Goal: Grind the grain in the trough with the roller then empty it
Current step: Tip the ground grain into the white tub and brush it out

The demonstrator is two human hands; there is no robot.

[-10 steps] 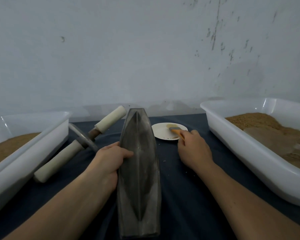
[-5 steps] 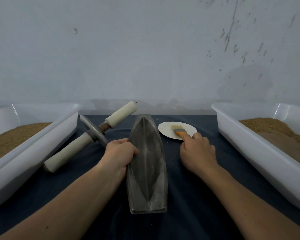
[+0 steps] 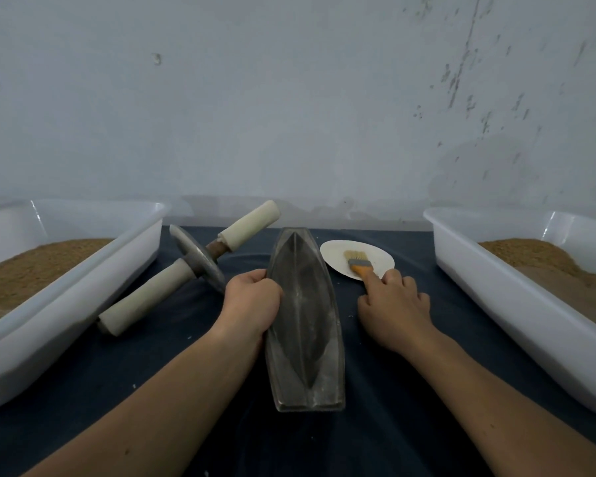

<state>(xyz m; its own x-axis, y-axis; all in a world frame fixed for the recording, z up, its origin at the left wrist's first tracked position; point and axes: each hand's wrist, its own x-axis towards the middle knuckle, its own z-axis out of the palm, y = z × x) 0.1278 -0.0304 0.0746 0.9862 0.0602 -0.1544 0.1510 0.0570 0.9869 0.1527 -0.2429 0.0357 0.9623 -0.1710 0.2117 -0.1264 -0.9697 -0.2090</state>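
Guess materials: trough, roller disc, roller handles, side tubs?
Trough: probably cast metal, dull grey, dusty matte surface. Roller disc: grey metal, thin hard edge; axle looks rusty brown. Roller handles: off-white wrap, cloth or tape, unclear. Side tubs: white plastic, glossy highlights on the rims.

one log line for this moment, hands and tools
left hand: grips trough rim | right hand: holds brush, bristles on plate | roller: lying on cloth, untouched | trough: looks empty

Brush point(image 3: 358, 262) on white plate point(image 3: 334, 252) — dark cloth point(image 3: 393, 390).
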